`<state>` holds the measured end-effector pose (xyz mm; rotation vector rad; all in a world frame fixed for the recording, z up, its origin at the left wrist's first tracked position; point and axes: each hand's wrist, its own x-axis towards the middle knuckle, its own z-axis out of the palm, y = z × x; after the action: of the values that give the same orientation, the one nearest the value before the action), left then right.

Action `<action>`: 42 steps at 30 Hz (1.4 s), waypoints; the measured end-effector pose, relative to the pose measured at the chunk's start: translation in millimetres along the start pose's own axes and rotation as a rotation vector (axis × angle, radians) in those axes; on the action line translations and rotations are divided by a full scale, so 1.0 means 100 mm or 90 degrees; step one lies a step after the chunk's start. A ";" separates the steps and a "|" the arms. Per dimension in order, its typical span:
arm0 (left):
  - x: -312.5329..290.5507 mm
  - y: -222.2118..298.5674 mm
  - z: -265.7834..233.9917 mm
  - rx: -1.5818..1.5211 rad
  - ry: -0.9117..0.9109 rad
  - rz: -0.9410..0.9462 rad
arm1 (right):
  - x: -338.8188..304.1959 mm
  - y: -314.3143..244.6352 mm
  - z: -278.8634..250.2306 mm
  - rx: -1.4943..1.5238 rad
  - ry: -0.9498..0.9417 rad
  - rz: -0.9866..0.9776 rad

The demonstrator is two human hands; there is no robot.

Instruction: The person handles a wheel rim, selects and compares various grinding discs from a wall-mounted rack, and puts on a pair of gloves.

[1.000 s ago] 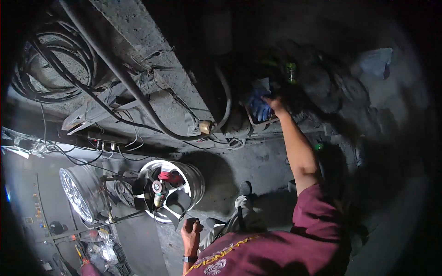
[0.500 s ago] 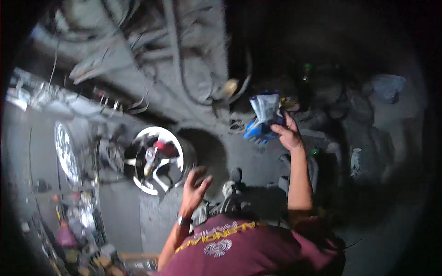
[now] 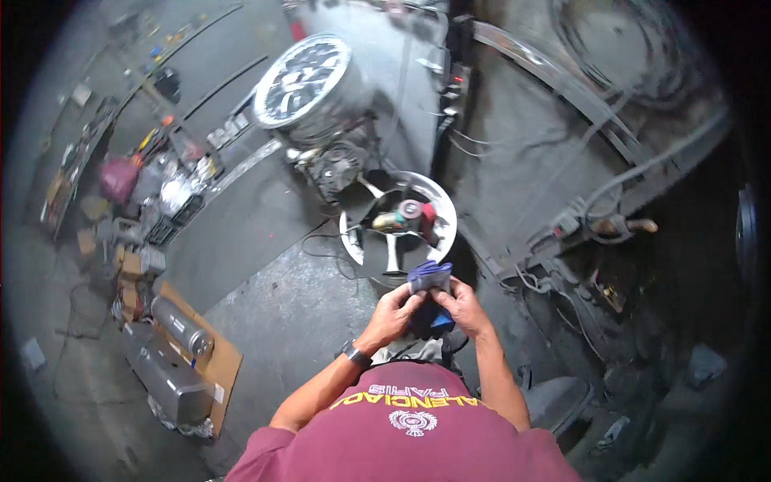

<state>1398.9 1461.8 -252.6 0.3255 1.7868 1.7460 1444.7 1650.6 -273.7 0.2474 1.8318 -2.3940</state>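
Note:
Both hands meet in front of my chest on a pair of blue and grey work gloves (image 3: pixel 430 277). My left hand (image 3: pixel 393 312) pinches the gloves from the left, thumb on the near face. From the other side my right hand (image 3: pixel 463 307) grips them, its thumb also on the near face. The purple-edged cuffs point up and away, and a blue part hangs below between the hands. Just beyond them lies a silver wheel rim (image 3: pixel 448 210), face up. On its spokes rests a red and green power tool (image 3: pixel 408 215) with a round disc.
A second multi-spoke wheel (image 3: pixel 305 80) stands behind a greasy mechanical part (image 3: pixel 337 165). Grey metal cylinders (image 3: pixel 181 325) lie on cardboard (image 3: pixel 229 369) at left, near piled tools and parts. Hoses and cables (image 3: pixel 618 181) run along the right. A thin cord (image 3: pixel 325 237) trails beside the rim.
My right hand has brought the gloves in from the right to the middle. My left hand, empty before, now holds them too. The view has swung left.

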 end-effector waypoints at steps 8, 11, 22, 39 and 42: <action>-1.12 -0.15 -1.86 -0.567 0.420 0.145 | 0.97 0.53 1.85 0.115 -0.014 0.075; -1.62 0.03 -2.43 -0.760 0.404 0.251 | 1.26 0.54 2.25 0.233 -0.006 0.058; -1.69 -0.49 -3.64 -0.558 0.648 0.303 | 1.93 0.60 3.39 -0.413 -0.248 0.016; -0.05 0.23 -6.00 -0.384 0.534 0.160 | 4.88 -0.38 4.53 -0.423 -0.476 -0.030; 0.45 0.44 -6.21 -0.423 0.368 0.093 | 5.28 -0.93 4.35 -0.607 -0.445 -0.098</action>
<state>995.5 985.1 -256.9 -0.3705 1.4178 2.5960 884.1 1258.5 -180.1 -0.7236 2.3200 -1.1406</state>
